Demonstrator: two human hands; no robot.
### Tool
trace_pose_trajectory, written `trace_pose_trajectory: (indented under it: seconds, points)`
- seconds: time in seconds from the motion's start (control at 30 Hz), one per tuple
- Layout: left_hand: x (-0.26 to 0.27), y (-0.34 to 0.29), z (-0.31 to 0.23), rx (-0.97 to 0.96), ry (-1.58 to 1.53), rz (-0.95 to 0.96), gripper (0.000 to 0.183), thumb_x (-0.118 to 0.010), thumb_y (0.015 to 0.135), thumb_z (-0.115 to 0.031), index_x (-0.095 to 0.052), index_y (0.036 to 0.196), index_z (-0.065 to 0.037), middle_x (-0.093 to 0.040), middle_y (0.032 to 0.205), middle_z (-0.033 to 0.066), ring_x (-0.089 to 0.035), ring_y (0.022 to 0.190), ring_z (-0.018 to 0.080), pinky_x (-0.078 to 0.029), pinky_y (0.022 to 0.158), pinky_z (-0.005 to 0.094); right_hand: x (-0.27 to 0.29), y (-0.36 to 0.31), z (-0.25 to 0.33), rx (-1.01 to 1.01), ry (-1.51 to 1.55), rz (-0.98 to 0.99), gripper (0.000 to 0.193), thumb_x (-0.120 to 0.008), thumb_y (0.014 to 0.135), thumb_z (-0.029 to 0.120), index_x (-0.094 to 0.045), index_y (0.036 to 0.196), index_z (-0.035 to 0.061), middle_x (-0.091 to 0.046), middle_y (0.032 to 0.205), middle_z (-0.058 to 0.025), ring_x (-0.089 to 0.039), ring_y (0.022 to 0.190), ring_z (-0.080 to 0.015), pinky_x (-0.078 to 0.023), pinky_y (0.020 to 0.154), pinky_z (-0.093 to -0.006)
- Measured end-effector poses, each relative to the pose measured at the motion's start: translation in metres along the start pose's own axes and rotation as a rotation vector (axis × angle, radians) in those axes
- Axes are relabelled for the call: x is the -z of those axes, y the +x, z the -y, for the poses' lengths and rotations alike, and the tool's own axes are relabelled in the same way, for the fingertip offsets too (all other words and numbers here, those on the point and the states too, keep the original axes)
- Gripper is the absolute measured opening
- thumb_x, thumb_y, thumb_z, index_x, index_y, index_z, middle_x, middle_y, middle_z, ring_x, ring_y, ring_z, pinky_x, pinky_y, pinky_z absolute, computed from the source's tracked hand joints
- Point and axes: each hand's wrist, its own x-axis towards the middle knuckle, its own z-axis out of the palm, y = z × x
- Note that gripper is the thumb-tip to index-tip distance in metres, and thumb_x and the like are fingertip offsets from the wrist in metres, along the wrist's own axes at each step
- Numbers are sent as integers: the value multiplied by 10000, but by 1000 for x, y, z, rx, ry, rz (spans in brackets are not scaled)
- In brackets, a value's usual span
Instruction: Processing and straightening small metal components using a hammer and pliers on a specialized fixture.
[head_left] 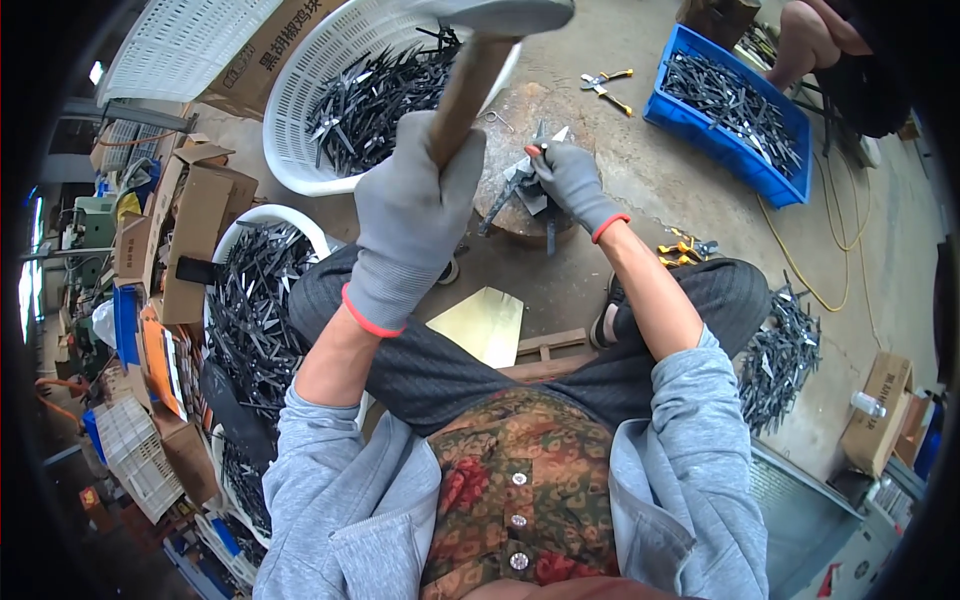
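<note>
Gripped by its wooden handle, a hammer (470, 95) is raised in my gloved left hand (415, 215), its steel head (515, 15) at the top edge of the view. My gloved right hand (572, 182) is closed on a dark metal blade piece (541, 133) over a round, rust-brown work block (530, 105). Orange-red shows at one fingertip of that glove. Other dark strips and a bright metal plate lie under and beside my right fingers; their exact shapes are partly hidden.
White baskets (285, 150) of dark blade pieces stand ahead and at my left; a blue crate (725, 115) holds more at far right. Pliers (608, 90) lie beyond the block. A loose pile (785, 355), yellow cable (835, 300) and cardboard box (875, 410) are right. Someone sits far right.
</note>
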Motion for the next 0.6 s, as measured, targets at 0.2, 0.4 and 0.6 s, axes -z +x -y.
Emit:
trace_pose_trajectory:
  seconds: [0.2,0.4,0.6]
  points:
    - [-19,-1,6,31,382,457,258,-557,865,-294,-546,931,-44,-594,668,203,-604,646,396,-465,592,470,8,8,8,27,-138,45,314,-487,897,388,-619,842,109,-623,710,-165,-617,678,-350,-470,601,-455]
    - [1,26,26,176,-38,50,233,-574,883,-271,-536,909,-42,-586,643,163,-604,589,311,-451,520,383,10,2,13,3,-52,66,344,-479,900,391,-616,808,88,-626,730,-167,-613,709,-352,-469,620,-452]
    - [-52,24,85,791,-584,401,255,-605,881,-266,-543,892,-18,-539,625,13,-488,476,85,-393,443,233,9,8,4,-95,35,83,376,-490,907,375,-636,762,61,-626,721,-170,-611,690,-332,-461,614,-410]
